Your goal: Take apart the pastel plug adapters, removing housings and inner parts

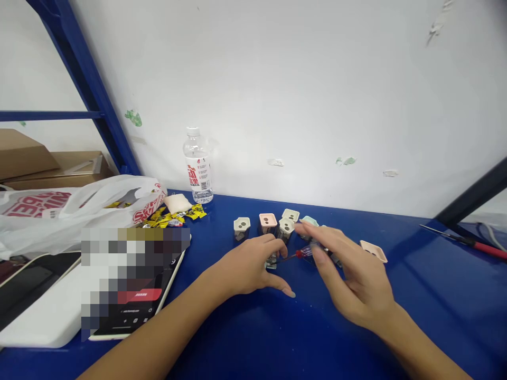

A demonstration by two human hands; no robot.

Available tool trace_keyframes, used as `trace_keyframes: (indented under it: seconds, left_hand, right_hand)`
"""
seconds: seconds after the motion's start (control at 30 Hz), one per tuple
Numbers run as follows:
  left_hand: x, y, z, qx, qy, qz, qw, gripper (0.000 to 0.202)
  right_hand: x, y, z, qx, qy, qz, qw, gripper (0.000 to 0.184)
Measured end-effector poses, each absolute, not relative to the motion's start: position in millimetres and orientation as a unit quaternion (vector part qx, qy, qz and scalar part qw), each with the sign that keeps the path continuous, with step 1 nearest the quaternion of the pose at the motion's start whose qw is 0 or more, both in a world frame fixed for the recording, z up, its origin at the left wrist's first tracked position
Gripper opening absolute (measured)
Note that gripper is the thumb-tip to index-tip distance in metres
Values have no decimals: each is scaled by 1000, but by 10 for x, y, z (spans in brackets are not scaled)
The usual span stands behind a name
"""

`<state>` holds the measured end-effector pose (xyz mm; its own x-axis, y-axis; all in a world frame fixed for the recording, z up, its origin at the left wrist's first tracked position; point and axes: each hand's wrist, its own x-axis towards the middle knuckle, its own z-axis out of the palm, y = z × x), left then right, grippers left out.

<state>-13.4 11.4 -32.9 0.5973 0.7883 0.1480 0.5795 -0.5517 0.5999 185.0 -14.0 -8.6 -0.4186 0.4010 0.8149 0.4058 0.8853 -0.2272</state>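
Observation:
My left hand (pixel 257 266) is low over the table, its fingers curled over a small clear piece (pixel 271 261) with its thumb stretched apart. The fingers hide much of that piece. A screwdriver (pixel 304 252) with a red and purple see-through handle lies across the gap between my hands, its tip at the clear piece. My right hand (pixel 352 274) has its thumb at the handle's rear end, with long, nearly straight fingers above it. Just behind are small two-hole pencil sharpeners: a white one (pixel 242 227), a pink one (pixel 268 221) and a pale green one (pixel 309 220), partly covered.
A pink lid-like piece (pixel 373 251) lies right of my right hand. Further right is a red-handled tool (pixel 489 249). A water bottle (pixel 198 169) stands by the wall. Yellow wrappers (pixel 160 217), a plastic bag (pixel 79 211) and a phone (pixel 158 295) occupy the left side.

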Motion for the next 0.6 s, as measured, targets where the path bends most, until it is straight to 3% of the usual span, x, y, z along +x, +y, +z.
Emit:
trace_keyframes:
  seconds: [0.07,0.2,0.27,0.43,0.6]
  left_hand:
    - [-134,118,-328,856,400,203,257,59]
    - [-132,124,-337,855,404,205,253,57]
    - [-132,126,-340,855,403,209,252,56]
    - [-137,131,-348,855,396,215,257,58]
    - [-136,131,-349,853,397,216,261,58]
  right_hand:
    - [1845,-142,-83,-229,-839,23,493,41]
    - [1858,-131,-74,-225,-839,-61,492,25]
    - [1868,-130,-81,-225,-843,-76,482,32]
    - [1856,-138,-125,-234,-857,14,459,52]
    - [1842,-132,-107,-220,-857,-36,466,26]
